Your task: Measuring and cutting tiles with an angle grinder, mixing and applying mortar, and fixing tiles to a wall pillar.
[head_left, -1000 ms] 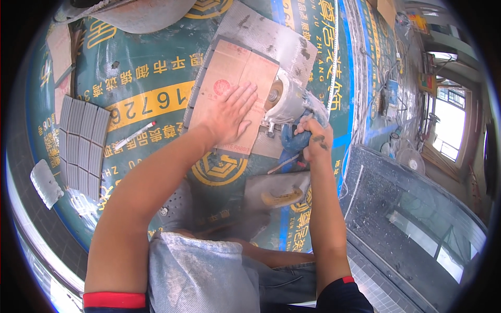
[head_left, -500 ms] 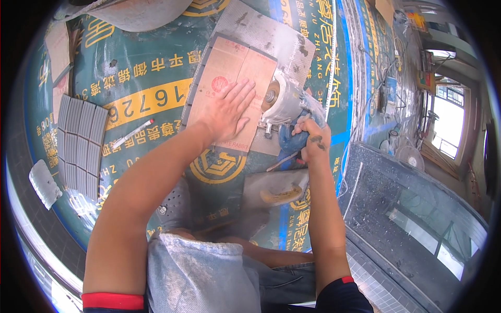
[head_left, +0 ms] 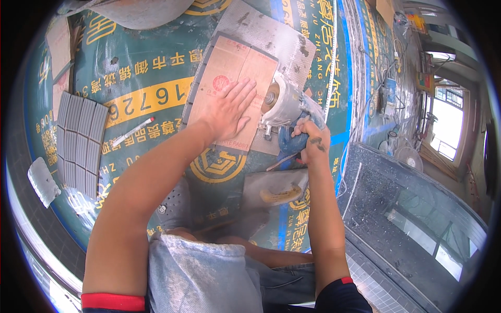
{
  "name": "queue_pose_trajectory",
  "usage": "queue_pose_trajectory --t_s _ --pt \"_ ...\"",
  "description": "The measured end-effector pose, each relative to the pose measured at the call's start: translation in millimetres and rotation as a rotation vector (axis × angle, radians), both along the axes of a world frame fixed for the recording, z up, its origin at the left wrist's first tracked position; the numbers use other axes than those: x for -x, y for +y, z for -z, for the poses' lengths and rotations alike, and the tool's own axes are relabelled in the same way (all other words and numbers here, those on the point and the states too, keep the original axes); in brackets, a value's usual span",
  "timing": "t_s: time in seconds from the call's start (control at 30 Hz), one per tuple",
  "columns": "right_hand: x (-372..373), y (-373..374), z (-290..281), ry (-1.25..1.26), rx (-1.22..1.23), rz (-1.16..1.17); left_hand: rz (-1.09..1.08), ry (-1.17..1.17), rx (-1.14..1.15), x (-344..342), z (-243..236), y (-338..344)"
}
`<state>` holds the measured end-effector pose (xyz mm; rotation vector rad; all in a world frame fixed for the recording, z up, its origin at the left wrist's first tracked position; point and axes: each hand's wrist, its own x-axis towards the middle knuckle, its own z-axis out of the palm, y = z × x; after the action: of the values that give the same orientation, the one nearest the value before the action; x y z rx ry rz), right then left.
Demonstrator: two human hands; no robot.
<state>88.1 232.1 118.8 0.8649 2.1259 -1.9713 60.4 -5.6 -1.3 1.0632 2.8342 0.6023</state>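
My left hand lies flat, fingers stretched out, on a brown paper-faced sheet with dark tile edges along its top and left. My right hand is wrapped round the blue body of a dusty handheld tile cutter. The cutter's round guard and hub sit against the right edge of the sheet. Its blade edge is hidden from view. Under both lies a grey, dust-covered slab, askew to the sheet.
Grey ribbed tile sheets lie at the left beside a white pen. A trowel rests near my knees. A large bucket stands at the far left. A dark glazed panel is to the right. Printed green sheeting covers the floor.
The cutter and my right hand have shifted very slightly along the sheet's right edge. My left hand stays pressed in the same place.
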Motion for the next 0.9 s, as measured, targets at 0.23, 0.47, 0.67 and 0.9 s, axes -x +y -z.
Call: queue_pose_trajectory --t_s 0.23,0.47,0.67,0.9 --pt "-6.3 -0.3 7.0 -0.064 0.008 0.017 0.002 -0.022 0.010 -6.6 8.0 0.9" --pt "-6.0 -1.9 3.0 -0.068 0.004 0.017 0.004 -0.014 0.028 -3.4 6.9 2.2" --pt "-7.7 0.9 5.3 -0.058 0.038 0.000 0.002 -0.016 0.043 -2.8 6.1 2.0" --pt "-10.7 -1.0 3.2 -0.066 0.033 0.026 0.006 -0.017 0.045 -3.5 4.9 1.7"
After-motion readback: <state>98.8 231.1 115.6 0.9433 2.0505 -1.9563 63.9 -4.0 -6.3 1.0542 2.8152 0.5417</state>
